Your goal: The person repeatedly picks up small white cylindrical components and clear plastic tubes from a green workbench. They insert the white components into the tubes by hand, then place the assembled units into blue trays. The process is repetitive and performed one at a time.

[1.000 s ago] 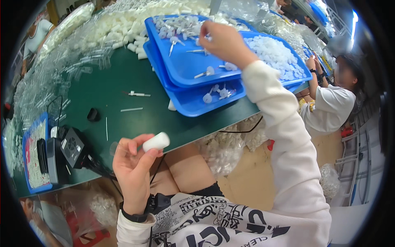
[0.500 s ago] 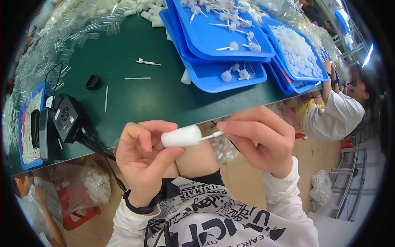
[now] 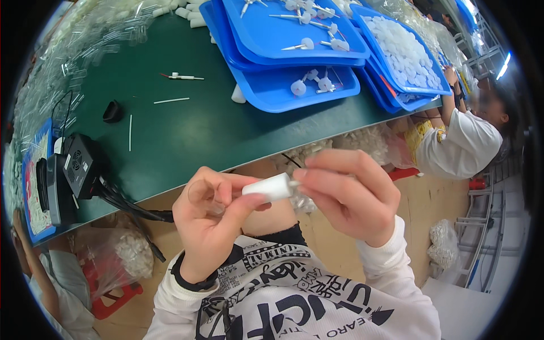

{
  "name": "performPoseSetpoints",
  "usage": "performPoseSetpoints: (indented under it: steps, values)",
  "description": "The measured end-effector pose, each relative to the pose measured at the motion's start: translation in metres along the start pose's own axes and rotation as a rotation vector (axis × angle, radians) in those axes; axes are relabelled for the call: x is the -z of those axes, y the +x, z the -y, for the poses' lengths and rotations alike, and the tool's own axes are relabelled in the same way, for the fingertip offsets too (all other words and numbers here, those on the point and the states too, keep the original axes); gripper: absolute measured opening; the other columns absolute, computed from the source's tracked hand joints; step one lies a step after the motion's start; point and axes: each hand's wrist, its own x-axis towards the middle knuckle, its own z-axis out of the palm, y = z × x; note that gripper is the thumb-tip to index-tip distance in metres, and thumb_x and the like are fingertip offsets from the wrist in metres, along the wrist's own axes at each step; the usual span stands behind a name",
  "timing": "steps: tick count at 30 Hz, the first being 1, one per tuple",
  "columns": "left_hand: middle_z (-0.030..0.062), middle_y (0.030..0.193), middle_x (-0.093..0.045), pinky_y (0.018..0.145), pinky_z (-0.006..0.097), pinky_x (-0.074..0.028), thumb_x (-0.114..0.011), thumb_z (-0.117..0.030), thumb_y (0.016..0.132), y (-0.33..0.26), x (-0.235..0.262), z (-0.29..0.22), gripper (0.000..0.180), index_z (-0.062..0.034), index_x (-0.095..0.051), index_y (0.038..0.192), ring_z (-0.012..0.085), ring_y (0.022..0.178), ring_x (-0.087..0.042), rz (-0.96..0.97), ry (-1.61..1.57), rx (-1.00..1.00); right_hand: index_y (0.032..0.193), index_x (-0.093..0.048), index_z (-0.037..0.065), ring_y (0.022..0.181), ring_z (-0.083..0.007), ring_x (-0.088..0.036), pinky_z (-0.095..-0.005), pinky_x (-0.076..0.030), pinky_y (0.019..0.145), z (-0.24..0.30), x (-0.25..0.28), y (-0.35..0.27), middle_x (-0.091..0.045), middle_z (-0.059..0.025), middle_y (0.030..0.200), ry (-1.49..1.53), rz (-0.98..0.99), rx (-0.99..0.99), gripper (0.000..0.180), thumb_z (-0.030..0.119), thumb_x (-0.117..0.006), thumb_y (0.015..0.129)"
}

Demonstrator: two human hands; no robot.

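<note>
My left hand grips a smooth white cylinder between thumb and fingers, holding it over my lap just off the table edge. Something clear seems to lie in that palm, too hidden to name. From the cylinder's right end comes a thin white stick, pinched by the fingertips of my right hand. Those fingertips are almost against the cylinder, so little of the stick shows. On the green table lie two loose white sticks and a thin white piece with a red end.
Stacked blue trays at the back hold white discs with stems; another blue tray is heaped with white discs. Clear tubes pile up far left. A black device with cables stands left. A co-worker sits at the right.
My right hand has come closer to the cylinder, so less of the stick shows. Cylinder and left hand have shifted slightly right. The table's contents appear a little farther left and higher.
</note>
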Motion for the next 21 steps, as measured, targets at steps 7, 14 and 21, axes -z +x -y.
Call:
performPoseSetpoints:
  steps: [7,14,21]
  values:
    - [0.0255,0.097,-0.06,0.069,0.028,-0.054,-0.058,0.011,0.078,0.002,-0.018,0.01,0.025,-0.0031,-0.037,0.073,0.0226,0.078,-0.064,-0.12,-0.005,-0.127,0.1,-0.061,-0.001,0.076,-0.0158,-0.061,-0.024,-0.051,0.064,0.0,-0.011,-0.032,-0.062,-0.0124,0.098,0.563,-0.213,-0.409,0.028,-0.005,-0.066,0.074]
    - [0.0142,0.076,-0.061,0.059,0.029,-0.056,-0.056,0.007,0.081,-0.005,-0.013,0.018,0.021,-0.0028,-0.039,0.073,0.0213,0.066,-0.065,-0.04,-0.068,0.177,0.115,-0.046,-0.004,0.095,-0.0236,-0.062,-0.0317,-0.047,0.083,0.0,-0.006,-0.046,-0.064,-0.0193,0.098,0.642,-0.014,-0.43,0.047,-0.007,-0.066,0.072]
    - [0.0159,0.077,-0.061,0.059,0.031,-0.056,-0.056,0.009,0.08,-0.018,-0.016,0.022,0.021,-0.0026,-0.039,0.074,0.0221,0.067,-0.065,-0.003,-0.001,0.254,0.12,-0.044,-0.003,0.095,-0.0252,-0.062,-0.0319,-0.047,0.084,0.011,-0.011,-0.078,-0.059,-0.0169,0.11,0.79,-0.129,-0.524,0.053,-0.007,-0.066,0.072]
